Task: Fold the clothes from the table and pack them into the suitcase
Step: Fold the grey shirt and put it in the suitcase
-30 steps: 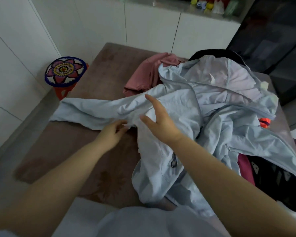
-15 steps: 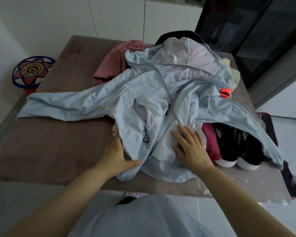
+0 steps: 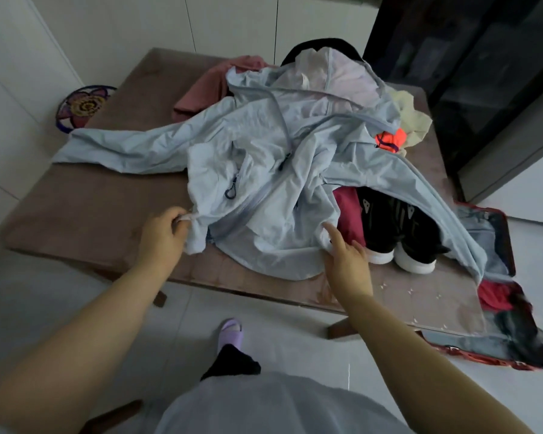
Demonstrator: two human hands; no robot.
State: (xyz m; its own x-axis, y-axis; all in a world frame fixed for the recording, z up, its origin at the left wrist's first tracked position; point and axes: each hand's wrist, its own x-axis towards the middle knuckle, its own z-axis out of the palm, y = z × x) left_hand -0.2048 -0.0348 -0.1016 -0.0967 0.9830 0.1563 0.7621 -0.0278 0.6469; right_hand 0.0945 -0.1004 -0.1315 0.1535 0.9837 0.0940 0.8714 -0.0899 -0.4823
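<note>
Surface: brown rectangular surface (image 3: 76, 208). Its left half is bare, and its near edge runs just below my hands.
Jacket: thin pale blue zip jacket with hood (image 3: 264, 145), spread front-up and crumpled across the middle of the surface. One sleeve reaches the left edge. The other drapes off the right edge, over the suitcase.
Suitcase: open red-rimmed suitcase (image 3: 511, 242) on the floor against the right end of the surface, with some dark and red items already inside.
Trainers: black trainers with white soles (image 3: 398, 227), half under the jacket's right side, touching a dark red garment (image 3: 348, 211).
Pile: pink garment (image 3: 207, 89) at the far side, partly under the hood.
Left grip (image 3: 163, 236): curled, pinching the hem's left corner.
Right grip (image 3: 347, 264): fingers stretched out, holding nothing, index tip on the hem near the dark red garment.
Step (my reading): flattening the hem before the first fold.
Risk: a pull toward me could drag the trainers along, since the cloth lies over them. The hanging sleeve may snag on the suitcase rim, and the bunched front would fold in crooked.
Room: the bare left half gives space to slide the jacket clear. The right side is crowded, and little margin remains at the near edge.
</note>
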